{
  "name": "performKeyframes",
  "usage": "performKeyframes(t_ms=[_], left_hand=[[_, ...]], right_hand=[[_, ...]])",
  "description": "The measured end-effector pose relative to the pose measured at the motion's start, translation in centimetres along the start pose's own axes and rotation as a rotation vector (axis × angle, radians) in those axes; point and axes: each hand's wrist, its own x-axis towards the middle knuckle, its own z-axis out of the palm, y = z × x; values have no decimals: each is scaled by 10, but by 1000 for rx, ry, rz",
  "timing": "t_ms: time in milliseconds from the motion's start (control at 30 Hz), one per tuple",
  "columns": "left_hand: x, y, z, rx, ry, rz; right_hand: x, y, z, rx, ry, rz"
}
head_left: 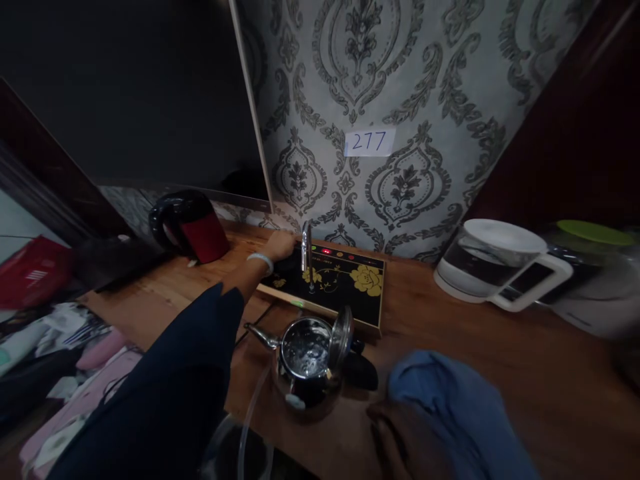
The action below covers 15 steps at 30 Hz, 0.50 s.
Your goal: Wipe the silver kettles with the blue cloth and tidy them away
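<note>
My left hand point(281, 245) reaches to the back left of a black electric tea stove point(340, 283) with gold flowers. Its fingers are curled, and what they grip or press is hidden. A chrome spout point(307, 247) arches up from the stove beside this hand. In front stands a shiny metal kettle point(307, 393), its lid point(341, 337) tipped up and water visible inside. My right hand point(407, 433), dark and blurred at the lower right, is curled against a blue cloth point(450, 393) and appears to hold it. The kettle's black handle point(363, 371) is close by.
A red and black electric kettle point(203, 227) stands at the left below a dark screen point(140, 87). To the right are a glass jug point(487, 260) with a white lid and a green-lidded container point(595, 280). A clear hose point(250, 413) hangs in front of the wooden top point(415, 320).
</note>
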Motion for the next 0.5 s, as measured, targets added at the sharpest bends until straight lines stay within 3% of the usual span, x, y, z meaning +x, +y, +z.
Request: performKeyframes(t_ms=[233, 500], left_hand=[[-66, -9, -27, -133, 79, -177], [-198, 4, -24, -474, 146, -273]], right_hand=[[8, -14, -8, -17, 4, 63], [12, -20, -10, 50, 95, 79]])
